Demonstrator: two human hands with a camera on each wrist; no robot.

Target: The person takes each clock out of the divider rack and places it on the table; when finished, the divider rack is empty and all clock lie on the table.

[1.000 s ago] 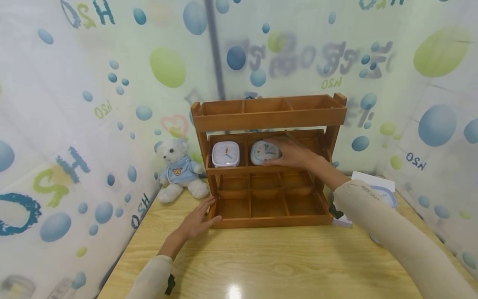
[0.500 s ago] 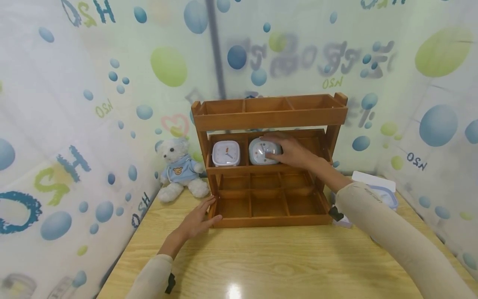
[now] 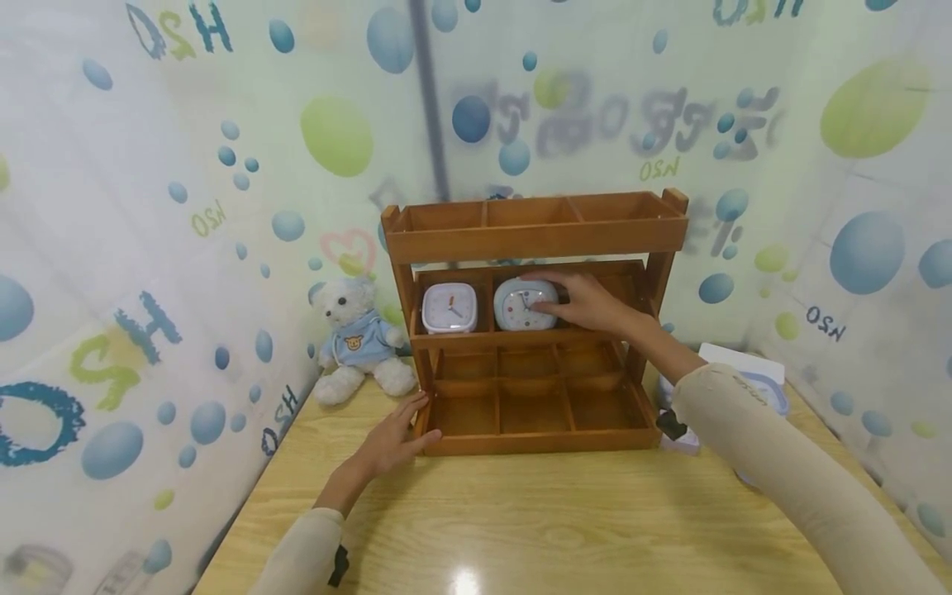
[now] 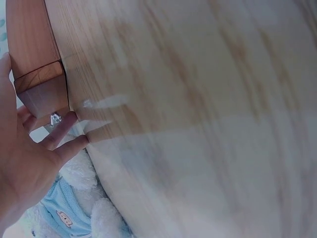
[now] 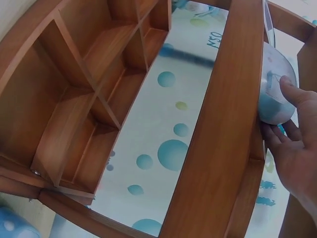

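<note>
My right hand (image 3: 591, 304) holds a pale blue alarm clock (image 3: 513, 312) in the middle compartment of the wooden shelf's (image 3: 550, 443) centre tier. The thumb lies on the clock's face in the right wrist view, with the other fingers of the hand (image 5: 298, 144) behind and under the clock (image 5: 272, 106). A white alarm clock (image 3: 449, 308) stands upright in the compartment to its left. My left hand (image 3: 387, 444) rests at the shelf's lower left corner, fingers spread. In the left wrist view, the fingers of that hand (image 4: 27, 166) lie along the shelf's side and the tabletop.
A white teddy bear (image 3: 362, 339) in a blue top sits left of the shelf. Right of it, partly behind my sleeve, are a white box (image 3: 742, 360) and pale blue and lilac things. All stand on a wood-grain table (image 3: 535, 521) before a patterned curtain.
The pale blue clock has shifted slightly left and turned to sit more squarely in its compartment. My right hand has slid towards its right edge, uncovering more of the face. My left hand stays put.
</note>
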